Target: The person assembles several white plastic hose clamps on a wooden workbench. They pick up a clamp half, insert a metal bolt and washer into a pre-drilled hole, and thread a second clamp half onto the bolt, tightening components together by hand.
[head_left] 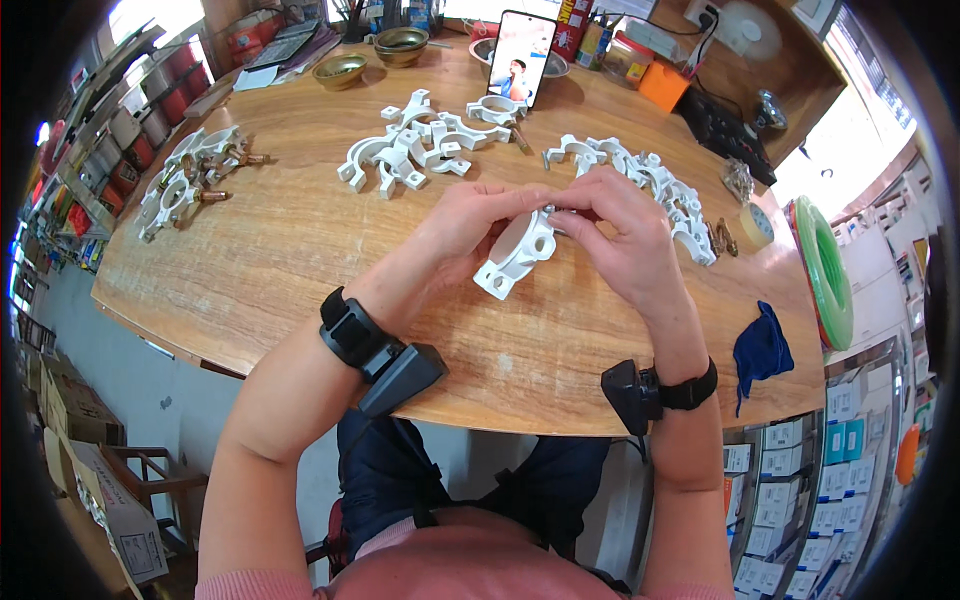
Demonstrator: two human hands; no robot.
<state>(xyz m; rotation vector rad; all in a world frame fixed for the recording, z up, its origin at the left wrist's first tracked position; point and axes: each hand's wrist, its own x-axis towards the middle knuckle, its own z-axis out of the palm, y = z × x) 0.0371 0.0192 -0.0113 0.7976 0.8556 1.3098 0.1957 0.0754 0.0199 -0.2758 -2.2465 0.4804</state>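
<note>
A white pipe clamp point(518, 255) is held up above the middle of the wooden table, tilted, with its ring toward me. My left hand point(465, 225) is closed on its left and upper side; some of its fingers are hidden behind the clamp. My right hand point(620, 225) pinches a small silver screw point(549, 209) at the clamp's upper end, thumb and forefinger pressed together. The fingertips of both hands almost meet there. How deep the screw sits cannot be made out.
White clamp halves point(405, 145) lie behind my hands, with more clamp pieces point(650, 180) to the right. Clamps with brass-coloured fittings point(185, 185) lie at left. A propped phone point(522, 60), bowls point(340, 72), a tape roll point(757, 224), green coiled tubing point(825, 270) and a blue cloth point(763, 345) surround them.
</note>
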